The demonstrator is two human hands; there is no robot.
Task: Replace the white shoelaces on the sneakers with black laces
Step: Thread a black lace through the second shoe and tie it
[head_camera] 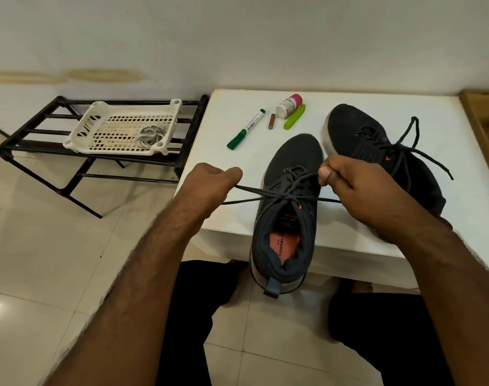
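Note:
A dark sneaker (290,162) stands on the white table (237,213), its heel hanging over the front edge. A black lace (290,195) runs through its eyelets and crosses near the tongue. My left hand (209,181) grips one end of that lace and holds it taut to the left. My right hand (346,176) pinches the other part of the lace at the shoe's right side. A second dark sneaker (349,126) lies to the right with its black lace (404,147) tied. White laces (150,135) lie in the basket.
A white plastic basket (98,129) sits on a black metal rack (42,146) at the left. On the table behind the shoes lie a green marker (246,129), a small brown stick (272,121), a pink-capped bottle (289,105) and a lime-green clip (294,116). My knees are under the table.

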